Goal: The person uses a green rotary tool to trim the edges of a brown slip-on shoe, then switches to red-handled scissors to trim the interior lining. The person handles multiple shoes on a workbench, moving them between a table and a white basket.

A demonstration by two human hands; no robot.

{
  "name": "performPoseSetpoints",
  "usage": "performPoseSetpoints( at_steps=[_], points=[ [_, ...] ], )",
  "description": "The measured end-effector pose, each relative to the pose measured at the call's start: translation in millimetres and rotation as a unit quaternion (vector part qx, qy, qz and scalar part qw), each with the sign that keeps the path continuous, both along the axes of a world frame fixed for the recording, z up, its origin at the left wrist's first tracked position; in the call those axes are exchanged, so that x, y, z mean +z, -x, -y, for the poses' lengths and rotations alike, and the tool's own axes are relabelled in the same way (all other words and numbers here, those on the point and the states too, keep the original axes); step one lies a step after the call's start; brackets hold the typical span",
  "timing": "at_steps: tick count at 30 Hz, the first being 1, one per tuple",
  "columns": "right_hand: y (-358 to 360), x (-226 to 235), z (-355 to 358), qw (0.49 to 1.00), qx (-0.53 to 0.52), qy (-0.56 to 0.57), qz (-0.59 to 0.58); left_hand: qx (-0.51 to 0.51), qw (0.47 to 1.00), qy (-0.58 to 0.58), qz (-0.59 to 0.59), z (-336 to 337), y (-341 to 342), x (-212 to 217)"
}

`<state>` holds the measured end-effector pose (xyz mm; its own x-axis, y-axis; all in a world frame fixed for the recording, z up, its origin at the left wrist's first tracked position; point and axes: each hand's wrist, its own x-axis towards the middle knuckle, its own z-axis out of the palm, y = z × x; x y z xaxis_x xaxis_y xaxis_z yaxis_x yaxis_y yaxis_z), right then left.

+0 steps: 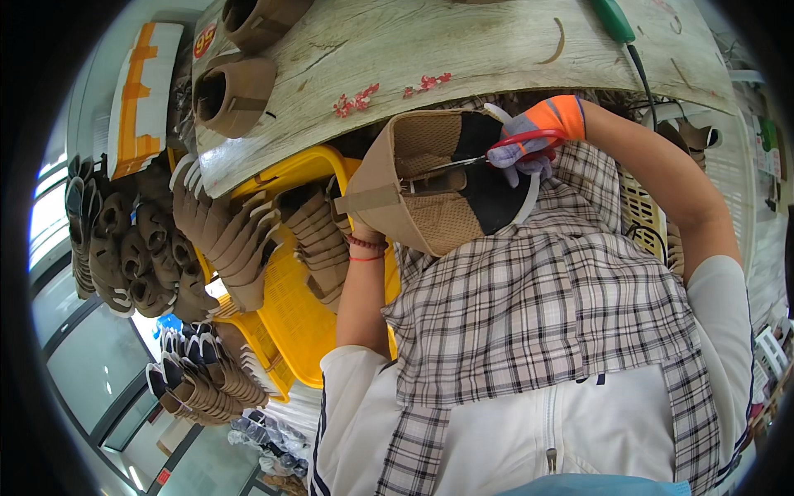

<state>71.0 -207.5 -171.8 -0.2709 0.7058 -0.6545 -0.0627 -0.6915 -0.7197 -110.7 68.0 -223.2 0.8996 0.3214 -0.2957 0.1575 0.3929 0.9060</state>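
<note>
Brown shoe upper at centre of frame, with scissors inserted.

Right hand, in an orange-and-grey glove, right of centre: fingers closed around the red scissor handles; blades lie inside the upper's opening, whether parted cannot be told. Left hand, left of centre: set against the upper's outer side; fingers hidden behind it, grip cannot be told. Labelling: a round red label with pale characters at the table's corner, upper left; a small red sign, lower left, too small to read. Adjacent: yellow basket with stacked uppers, left of centre; green-handled corded tool, upper right.
</note>
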Motion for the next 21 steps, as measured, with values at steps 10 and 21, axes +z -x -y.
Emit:
performPoseSetpoints(
  at_steps=[10,21],
  points=[
    [10,-7,-6,0.993,0.018,-0.009,0.12,-0.048,0.993,0.089,0.063,-6,1,-6],
    [19,1,-6,0.98,0.022,0.0,0.197,-0.114,0.989,0.008,0.09,-21,9,-16]
  ],
)
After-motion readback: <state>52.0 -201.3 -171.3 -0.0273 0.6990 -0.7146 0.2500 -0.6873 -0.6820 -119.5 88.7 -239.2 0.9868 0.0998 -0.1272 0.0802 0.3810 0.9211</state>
